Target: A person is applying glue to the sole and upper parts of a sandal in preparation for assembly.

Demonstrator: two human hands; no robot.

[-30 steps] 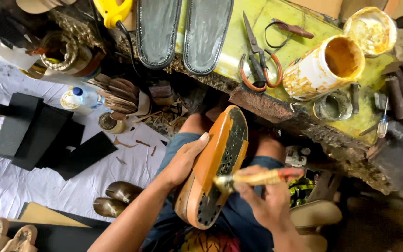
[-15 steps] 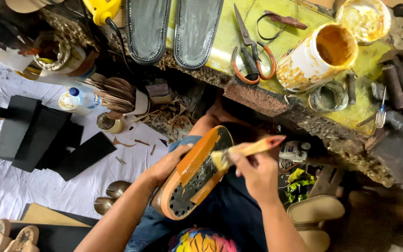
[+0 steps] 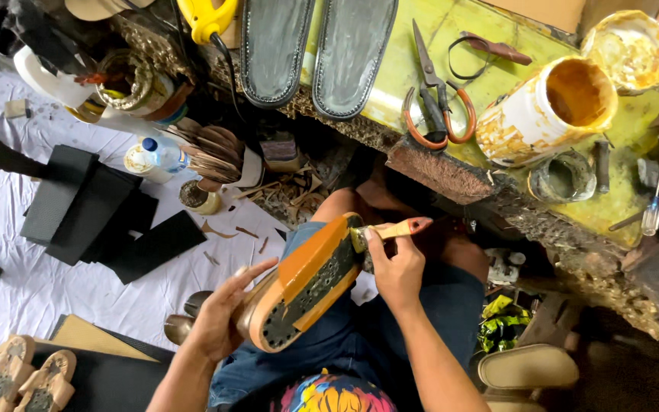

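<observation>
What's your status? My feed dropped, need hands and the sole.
Left hand grips the sandal sole at its heel. Right hand holds brush at the toe end. Nothing blocking.

Even, soft daylight, likely from the left; white floor cloth (image 3: 9, 229) bright, nearly washed out. Deep shadow under the workbench (image 3: 451, 172) and at lower right. Glossy sheen on the two dark soles (image 3: 310, 49). Wide-angle bending at edges. Focus sharp centrally; corners slightly soft.
</observation>
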